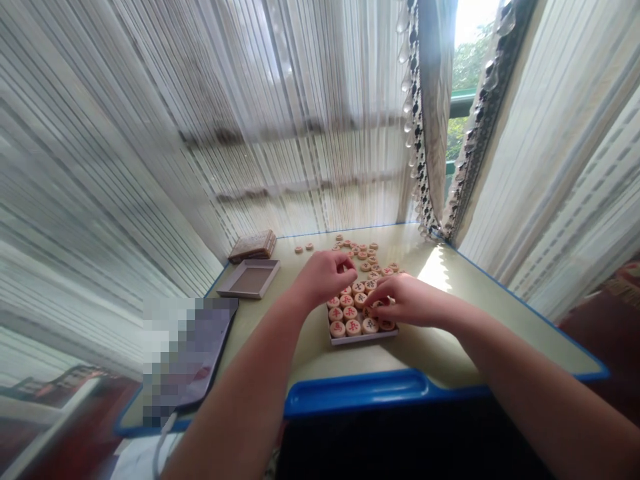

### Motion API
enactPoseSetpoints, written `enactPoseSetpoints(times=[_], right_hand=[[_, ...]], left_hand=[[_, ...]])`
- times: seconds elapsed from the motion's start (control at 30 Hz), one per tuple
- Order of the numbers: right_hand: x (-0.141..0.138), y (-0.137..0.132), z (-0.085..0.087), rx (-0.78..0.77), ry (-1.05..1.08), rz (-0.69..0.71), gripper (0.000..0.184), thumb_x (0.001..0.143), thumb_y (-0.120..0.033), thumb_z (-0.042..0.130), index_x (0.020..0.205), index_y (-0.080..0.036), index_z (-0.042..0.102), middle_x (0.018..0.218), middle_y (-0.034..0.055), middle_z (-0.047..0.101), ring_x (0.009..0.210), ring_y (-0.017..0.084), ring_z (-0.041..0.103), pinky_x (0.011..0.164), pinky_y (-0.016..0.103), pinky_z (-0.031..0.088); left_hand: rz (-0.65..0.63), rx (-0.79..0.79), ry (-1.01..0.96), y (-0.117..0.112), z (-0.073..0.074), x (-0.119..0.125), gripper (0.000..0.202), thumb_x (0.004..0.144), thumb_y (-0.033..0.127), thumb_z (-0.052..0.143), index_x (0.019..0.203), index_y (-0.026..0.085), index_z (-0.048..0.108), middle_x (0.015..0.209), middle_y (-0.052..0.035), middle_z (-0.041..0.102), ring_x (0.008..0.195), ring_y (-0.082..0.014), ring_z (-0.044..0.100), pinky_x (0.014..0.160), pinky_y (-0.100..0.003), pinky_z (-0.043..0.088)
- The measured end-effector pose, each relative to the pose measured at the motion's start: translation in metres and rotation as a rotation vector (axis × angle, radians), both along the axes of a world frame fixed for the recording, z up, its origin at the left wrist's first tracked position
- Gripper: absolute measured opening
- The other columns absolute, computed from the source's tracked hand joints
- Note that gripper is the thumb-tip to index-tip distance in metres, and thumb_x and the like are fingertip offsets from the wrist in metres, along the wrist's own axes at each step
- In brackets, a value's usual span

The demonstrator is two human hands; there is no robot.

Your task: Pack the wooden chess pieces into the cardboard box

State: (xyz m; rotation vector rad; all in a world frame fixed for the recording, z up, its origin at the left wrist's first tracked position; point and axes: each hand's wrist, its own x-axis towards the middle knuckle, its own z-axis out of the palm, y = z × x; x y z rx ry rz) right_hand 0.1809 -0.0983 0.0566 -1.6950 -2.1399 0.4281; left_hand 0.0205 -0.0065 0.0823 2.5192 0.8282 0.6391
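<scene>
A shallow box (364, 339) on the table holds rows of round wooden xiangqi pieces (353, 327) with red and dark characters. Above its far left part is my left hand (327, 275), fingers curled in a pinch; whether anything is between them is hidden. My right hand (407, 301) reaches in over the box's right side, its thumb and fingertips closed on a xiangqi piece (367, 311). The hand covers part of the right-hand rows. Beyond the box lie several loose xiangqi pieces (363, 255), scattered on the tabletop.
An open box lid (250, 279) lies at the left, with a brown book-like block (253, 245) behind it. Nearer is a dark flat device (207, 373), partly blurred out. The pale table (480, 333) has a blue edge and front tray (357, 393). Curtains (320, 133) hang behind.
</scene>
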Motion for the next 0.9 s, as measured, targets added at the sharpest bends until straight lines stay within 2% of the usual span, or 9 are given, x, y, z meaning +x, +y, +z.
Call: enactPoseSetpoints(times=[0.23, 0.53, 0.73, 0.9], right_hand=[[-0.002, 0.003, -0.004, -0.014, 0.029, -0.091, 0.022, 0.070, -0.031, 0.057, 0.084, -0.027, 0.073, 0.080, 0.0007, 0.070, 0.070, 0.017, 0.060, 0.067, 0.027, 0.045], [-0.006, 0.003, -0.006, -0.067, 0.071, -0.227, 0.018, 0.064, -0.034, 0.060, 0.075, -0.024, 0.071, 0.063, -0.0012, 0.064, 0.057, 0.013, 0.055, 0.049, 0.022, 0.040], [-0.007, 0.003, -0.009, -0.088, 0.084, -0.191, 0.018, 0.066, -0.032, 0.057, 0.076, -0.024, 0.071, 0.064, -0.0009, 0.066, 0.056, 0.013, 0.057, 0.049, 0.022, 0.041], [-0.006, 0.004, -0.010, -0.040, 0.016, -0.132, 0.023, 0.068, -0.025, 0.053, 0.080, -0.027, 0.072, 0.073, -0.0006, 0.068, 0.064, 0.015, 0.059, 0.057, 0.023, 0.043]], left_hand=[[-0.057, -0.011, 0.071, -0.004, -0.004, 0.002, 0.018, 0.067, 0.024, 0.050, 0.068, 0.013, 0.065, 0.055, 0.0006, 0.055, 0.052, -0.0083, 0.044, 0.049, -0.020, 0.031], [-0.118, -0.051, 0.033, -0.005, -0.004, 0.001, 0.018, 0.068, 0.023, 0.050, 0.066, 0.013, 0.064, 0.053, 0.0017, 0.053, 0.050, -0.0075, 0.044, 0.048, -0.020, 0.031], [-0.096, -0.040, 0.043, -0.006, -0.003, 0.002, 0.019, 0.067, 0.023, 0.050, 0.066, 0.012, 0.065, 0.051, 0.0018, 0.051, 0.050, -0.0073, 0.042, 0.047, -0.020, 0.029], [-0.092, -0.032, 0.042, -0.008, 0.000, 0.003, 0.018, 0.066, 0.022, 0.050, 0.065, 0.012, 0.066, 0.052, 0.0013, 0.052, 0.052, -0.0080, 0.044, 0.049, -0.020, 0.031]])
